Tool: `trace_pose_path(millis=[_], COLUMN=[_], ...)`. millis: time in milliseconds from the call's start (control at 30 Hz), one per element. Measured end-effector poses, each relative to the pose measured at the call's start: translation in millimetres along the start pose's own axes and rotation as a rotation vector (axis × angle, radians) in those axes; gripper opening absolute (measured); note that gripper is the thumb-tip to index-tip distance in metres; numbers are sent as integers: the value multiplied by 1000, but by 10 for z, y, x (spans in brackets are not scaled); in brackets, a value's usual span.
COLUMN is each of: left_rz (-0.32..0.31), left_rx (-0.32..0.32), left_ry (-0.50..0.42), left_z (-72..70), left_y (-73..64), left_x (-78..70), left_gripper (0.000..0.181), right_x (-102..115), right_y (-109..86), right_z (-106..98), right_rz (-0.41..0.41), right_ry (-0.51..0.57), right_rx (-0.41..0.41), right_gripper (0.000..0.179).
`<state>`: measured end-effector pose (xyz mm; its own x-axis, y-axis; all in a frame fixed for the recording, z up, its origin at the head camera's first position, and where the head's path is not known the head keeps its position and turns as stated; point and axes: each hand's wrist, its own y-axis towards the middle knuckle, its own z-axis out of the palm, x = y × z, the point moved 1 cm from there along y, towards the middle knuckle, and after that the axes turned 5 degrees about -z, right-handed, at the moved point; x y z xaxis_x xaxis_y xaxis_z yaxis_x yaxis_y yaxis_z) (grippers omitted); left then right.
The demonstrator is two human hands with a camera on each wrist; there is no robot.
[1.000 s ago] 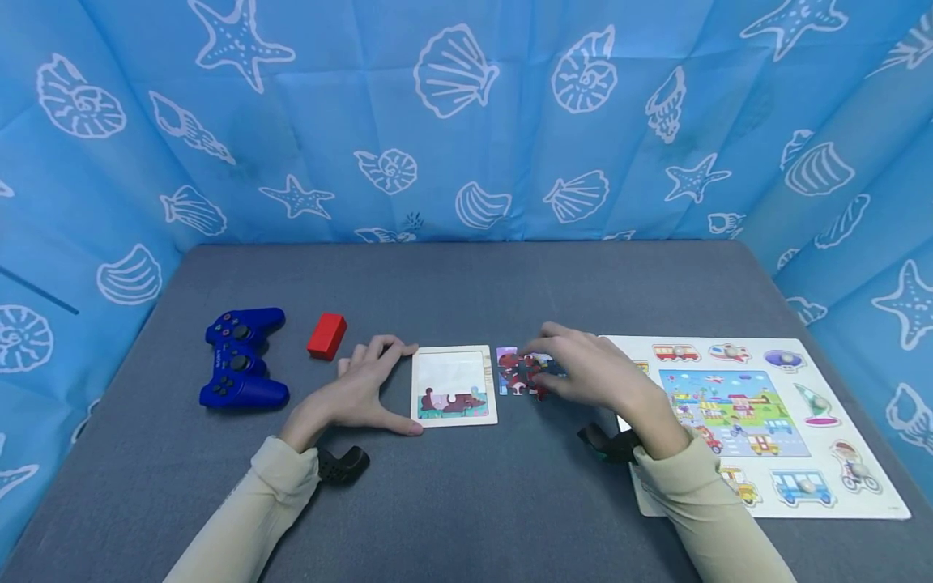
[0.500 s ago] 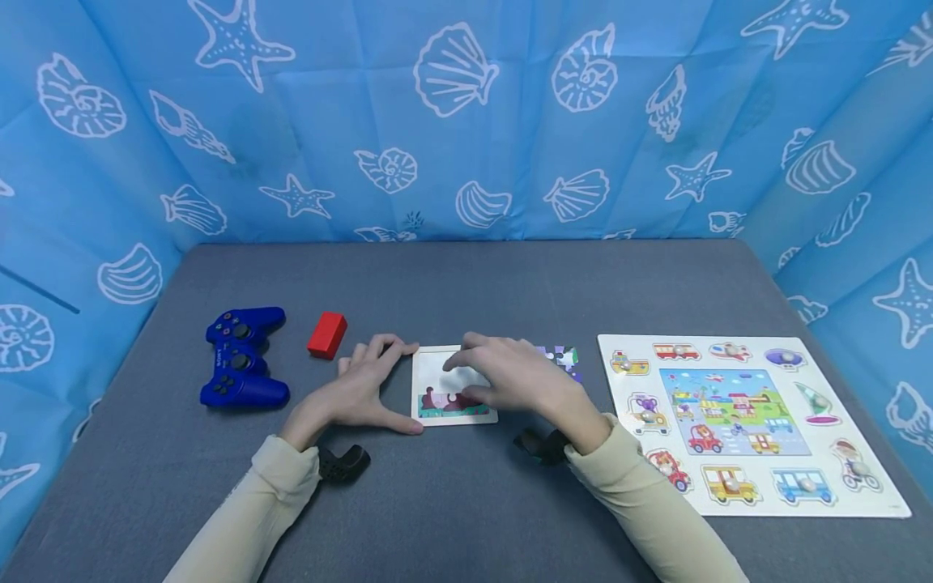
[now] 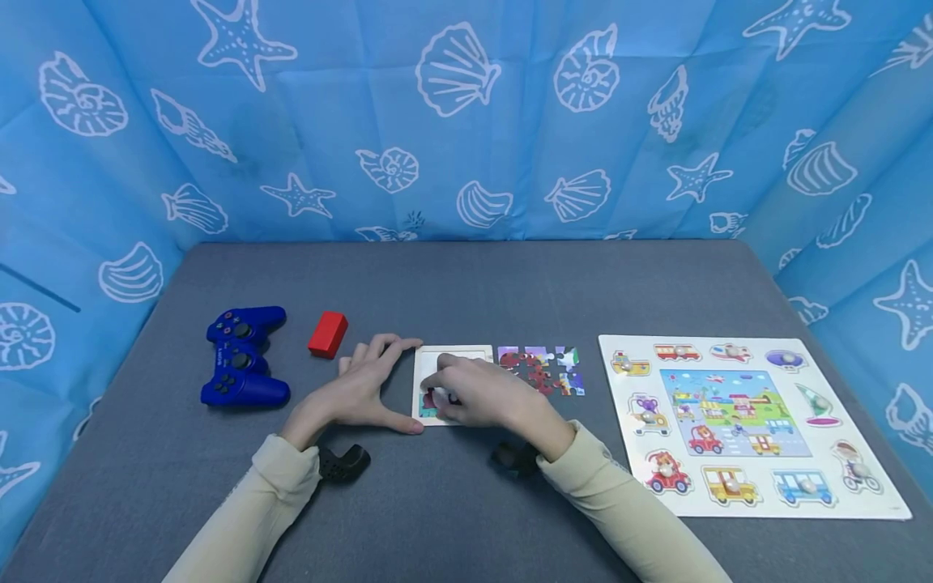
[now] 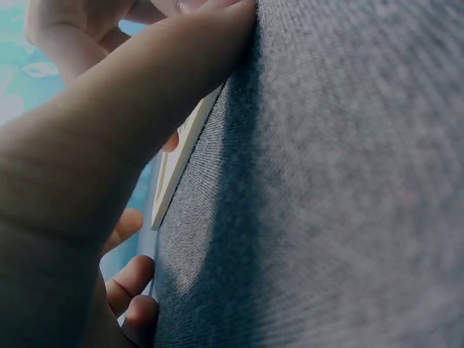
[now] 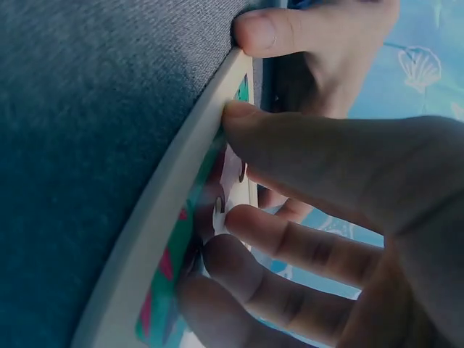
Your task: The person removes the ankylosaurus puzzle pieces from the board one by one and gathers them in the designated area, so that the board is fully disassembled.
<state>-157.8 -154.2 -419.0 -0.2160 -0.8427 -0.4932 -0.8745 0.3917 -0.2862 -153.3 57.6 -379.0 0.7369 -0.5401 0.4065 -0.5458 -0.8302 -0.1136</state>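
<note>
Nearest, angled in over the grey counter (image 3: 452, 526): two pale rolled sleeves (image 3: 619, 502), a black device (image 3: 344, 464) at each wrist. Toward the counter's right edge, flat and slightly askew: a white knob-puzzle board (image 3: 867, 506), with vehicle pieces around a printed town scene.

Farther in, about midway between the counter's left and right edges: a small pale wooden tray (image 3: 477, 350), lying flat. Over it, the right hand (image 3: 484, 393), released, fingers bent and apart from the thumb; thumb tip on the near rim, other fingertips (image 5: 232, 264) down at the green, pink and dark-red set pieces (image 3: 428, 405) inside, partly hidden by the hand. Along the tray's side toward the counter's left edge, the left hand (image 3: 357, 397), released and spread wide, thumb at the tray's near corner and index finger at the far one.

Just beside the tray, toward the counter's right edge: a cluster of loose jigsaw pieces (image 3: 539, 377) in red, purple and blue. Near the counter's left edge: a blue game controller (image 3: 244, 356). Slightly farther, between controller and left hand: a red block (image 3: 328, 334).

Beyond the counter's far edge and both sides: a blue curtain (image 3: 466, 146) with white shells and starfish.
</note>
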Motion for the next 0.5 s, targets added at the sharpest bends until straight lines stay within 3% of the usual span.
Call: trace_pose_path(millis=[300, 500], left_rz=[57, 62], left_rx=[-14, -25], left_ry=[-29, -34], left_z=[-1, 7], left_y=[-4, 2], left_x=[18, 11], left_gripper=[103, 96], right_x=[21, 37], right_y=[3, 18], right_z=[33, 51], right_rz=[24, 43], right_ry=[28, 55], right_rx=[34, 22], right_gripper=[31, 26])
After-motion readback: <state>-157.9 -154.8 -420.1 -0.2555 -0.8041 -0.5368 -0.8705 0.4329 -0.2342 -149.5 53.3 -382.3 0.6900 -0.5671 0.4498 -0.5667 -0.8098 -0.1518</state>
